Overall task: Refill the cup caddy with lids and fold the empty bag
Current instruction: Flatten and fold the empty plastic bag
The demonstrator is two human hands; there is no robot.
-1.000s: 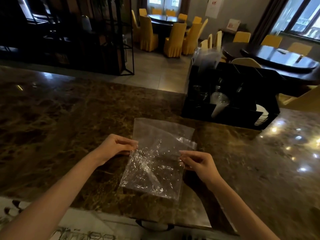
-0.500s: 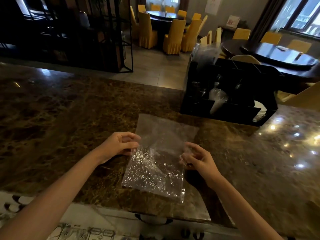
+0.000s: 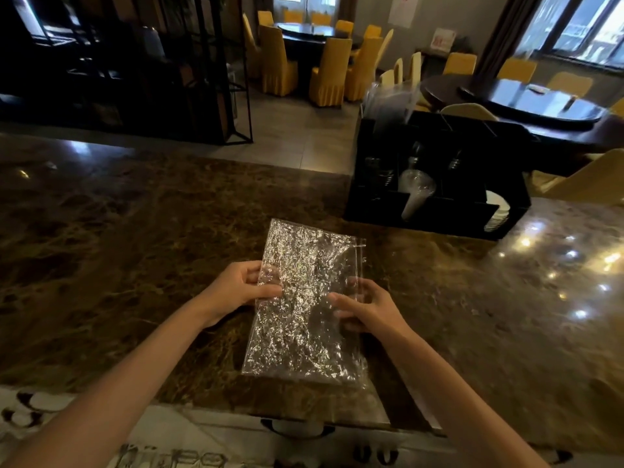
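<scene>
An empty clear plastic bag (image 3: pixel 304 319), crinkled and shiny, lies flat on the dark marble counter (image 3: pixel 118 251) in front of me. My left hand (image 3: pixel 239 288) pinches the bag's left edge, fingers curled over it. My right hand (image 3: pixel 364 309) rests on the bag's right side, fingers spread and partly under the film. The black cup caddy (image 3: pixel 439 211) stands at the back right of the counter, with clear lids and cups (image 3: pixel 415 187) in its middle slots and white lids (image 3: pixel 496 211) in its right end.
Beyond the counter edge are a tiled floor, a black metal shelf frame (image 3: pixel 209 79), and dark round tables with yellow chairs (image 3: pixel 327 69). Bright light spots (image 3: pixel 570 255) reflect off the counter at the right. A pale patterned surface (image 3: pixel 169 444) runs below the counter's near edge.
The bag has been pulled smoother and flatter, and now reaches further toward the caddy. Both hands shifted slightly along its side edges. The view dipped a little.
</scene>
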